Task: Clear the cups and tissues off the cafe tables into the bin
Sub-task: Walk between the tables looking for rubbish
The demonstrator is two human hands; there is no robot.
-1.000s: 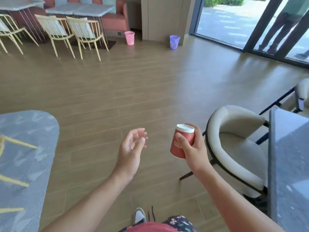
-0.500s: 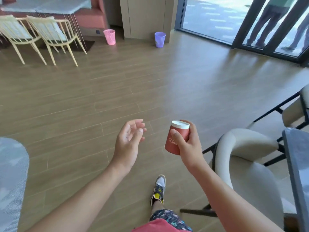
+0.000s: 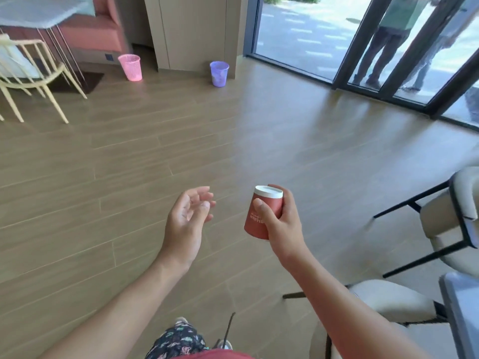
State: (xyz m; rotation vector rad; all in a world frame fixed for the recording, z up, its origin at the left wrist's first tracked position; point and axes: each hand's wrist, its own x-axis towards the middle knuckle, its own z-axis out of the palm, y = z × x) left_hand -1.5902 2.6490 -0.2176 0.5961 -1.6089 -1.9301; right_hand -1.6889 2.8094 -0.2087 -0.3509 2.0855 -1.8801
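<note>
Red cup [image 3: 264, 212], in the head view, pinched in the right grip [image 3: 282, 224]: thumb across the near wall, fingers curled round the far side. Left grip [image 3: 186, 216] spread and loose just to the left of it, holding nothing. Carried out over the wooden floor [image 3: 259, 141], off any bench.

Pink bin [image 3: 130, 67] and purple bin [image 3: 219, 73] stood far ahead of both grips, up and to the left. Would probably have missed if tossed from there, the cup being light and the mouths small. Could not tell which bin was meant. Might have slipped, held by one grip only and on a tilt. Might have dribbled dregs onto the floor if any were left inside; contents hidden. Cream chair [image 3: 451, 218] close to the right of the right grip, its dark legs splayed: could have caught a foot.

Looked like thin paper, red-walled, with a white band at the upper end and pale print running sideways. Could not tell lid from base. No dent visible.
</note>
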